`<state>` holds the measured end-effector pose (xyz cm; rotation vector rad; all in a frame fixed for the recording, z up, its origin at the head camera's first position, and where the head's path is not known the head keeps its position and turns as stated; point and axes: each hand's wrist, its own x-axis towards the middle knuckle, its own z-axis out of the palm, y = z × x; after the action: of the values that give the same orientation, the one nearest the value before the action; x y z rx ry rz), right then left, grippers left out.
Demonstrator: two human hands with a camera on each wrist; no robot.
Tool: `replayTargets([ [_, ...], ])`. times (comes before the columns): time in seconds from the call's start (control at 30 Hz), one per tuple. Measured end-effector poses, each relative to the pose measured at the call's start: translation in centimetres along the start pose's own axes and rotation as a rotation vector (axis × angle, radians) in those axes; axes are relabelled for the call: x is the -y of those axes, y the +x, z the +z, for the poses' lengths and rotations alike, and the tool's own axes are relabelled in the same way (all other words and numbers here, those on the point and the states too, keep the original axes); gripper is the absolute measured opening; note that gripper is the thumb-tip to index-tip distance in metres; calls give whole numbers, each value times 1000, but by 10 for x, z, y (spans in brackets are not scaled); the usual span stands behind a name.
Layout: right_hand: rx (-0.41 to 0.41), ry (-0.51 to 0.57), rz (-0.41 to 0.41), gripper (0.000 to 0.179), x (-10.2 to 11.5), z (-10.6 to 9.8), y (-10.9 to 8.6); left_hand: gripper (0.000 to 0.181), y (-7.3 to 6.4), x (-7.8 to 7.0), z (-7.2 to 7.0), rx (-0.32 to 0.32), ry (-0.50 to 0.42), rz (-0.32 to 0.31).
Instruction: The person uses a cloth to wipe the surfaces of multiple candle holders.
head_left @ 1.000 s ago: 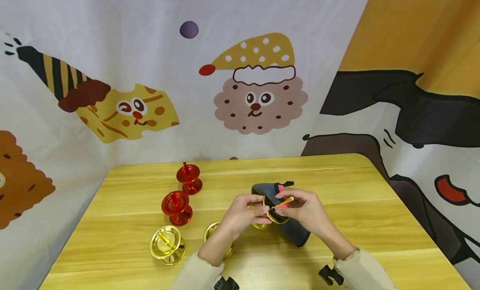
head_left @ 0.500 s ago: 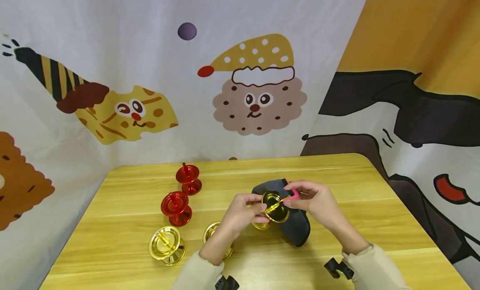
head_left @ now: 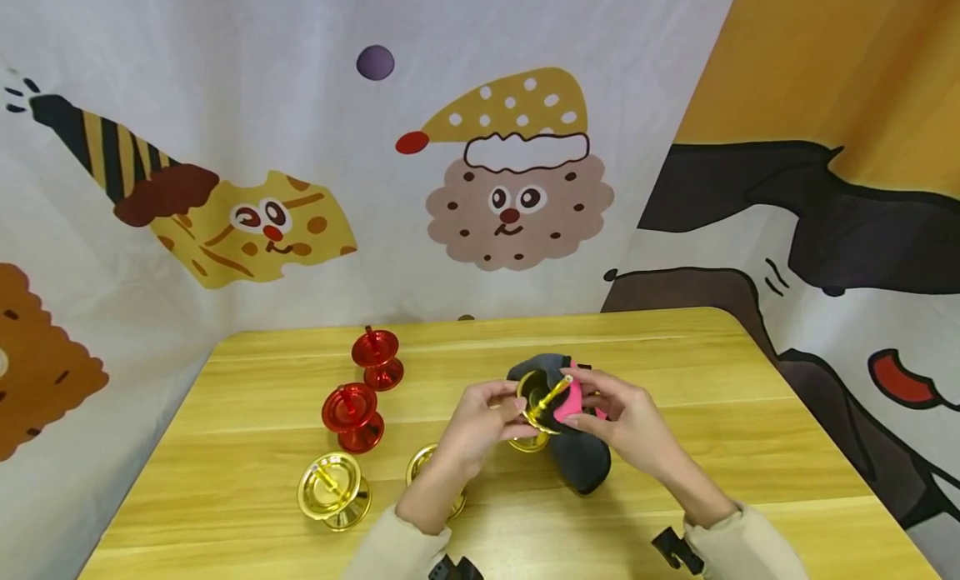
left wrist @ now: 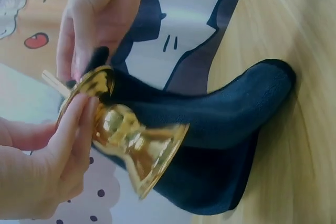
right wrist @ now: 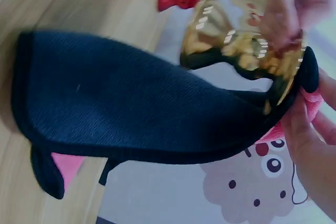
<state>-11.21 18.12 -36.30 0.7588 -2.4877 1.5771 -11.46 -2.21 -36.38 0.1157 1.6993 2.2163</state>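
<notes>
My left hand [head_left: 478, 422] pinches the rim of a shiny gold goblet-shaped candle holder [left wrist: 152, 148], tilted and raised above the table. A thin gold stick [head_left: 551, 401] with a pale tip stands up from the centre of its dish. My right hand [head_left: 633, 413] pinches a dark grey-blue cloth [head_left: 583, 463] with black edging, its pink side [head_left: 567, 405] bunched at the dish beside the stick. The rest of the cloth hangs down behind the holder, as the left wrist view shows. My right fingertips are partly hidden by the cloth.
Two red candle holders [head_left: 362, 426] and a gold one [head_left: 332, 490] stand on the left of the wooden table [head_left: 712, 380]. Another gold holder [head_left: 417, 461] stands partly behind my left forearm. A printed curtain [head_left: 300, 63] hangs behind the table.
My right hand shifted rightward, then lower, with the cloth, whose pink side now shows more at the dish. The holder has turned and moved slightly left in my left hand.
</notes>
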Motion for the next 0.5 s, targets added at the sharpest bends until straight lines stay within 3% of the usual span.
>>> replayTargets([
  [0.13, -66, -218, -101, 43, -4, 7, -2, 25, 0, 2, 1, -38, -13, 38],
  [0.23, -76, -244, -111, 36, -4, 7, -2, 25, 0, 3, 1, -36, -4, 47],
  [0.33, -57, -208, -87, 32, -3, 6, 0, 24, 0, 3, 0, 6, 30, 32],
  [0.5, -9, -277, -105, 33, -3, 2, 6, 25, -1, 2, 0, 121, 134, 15],
])
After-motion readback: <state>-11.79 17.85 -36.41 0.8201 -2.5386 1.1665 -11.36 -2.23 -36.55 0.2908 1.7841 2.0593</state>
